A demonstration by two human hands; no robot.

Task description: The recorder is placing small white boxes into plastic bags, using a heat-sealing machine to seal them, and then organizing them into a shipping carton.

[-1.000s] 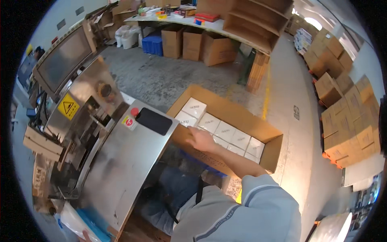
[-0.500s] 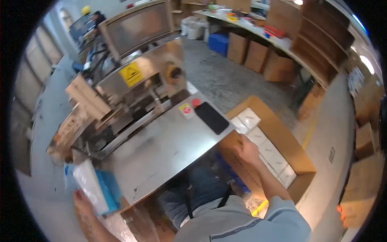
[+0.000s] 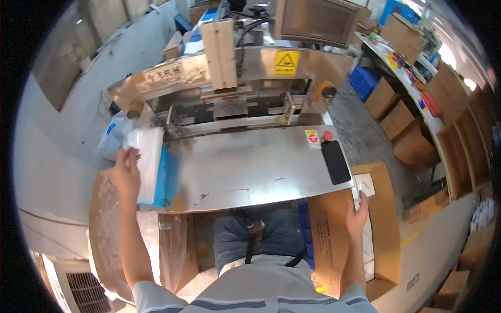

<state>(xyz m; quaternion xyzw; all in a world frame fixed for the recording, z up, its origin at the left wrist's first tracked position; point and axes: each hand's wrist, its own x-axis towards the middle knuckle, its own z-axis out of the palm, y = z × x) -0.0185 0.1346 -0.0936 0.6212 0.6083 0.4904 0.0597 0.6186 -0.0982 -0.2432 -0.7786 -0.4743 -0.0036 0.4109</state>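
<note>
At the left end of the metal worktable, a stack of white, glossy plastic sheets lies against a blue piece. My left hand is at the stack's left edge, its fingertips closed on a thin, blurred sheet at the top. Over on the right, a cardboard carton holds several small white boxes. My right hand hangs over its inner side, thumb and fingers apart and nothing seen in them. A white box shows just beyond the fingertips.
A machine with a yellow warning label spans the table's back. A black phone and a red button are at the right end. Below left stands a plastic-lined carton. Shelves and more cartons stand farther right.
My view has swung left, so the table now appears level. My left hand has come up along the sheet stack, its fingertips now closing at it. My right hand stays by the carton.
</note>
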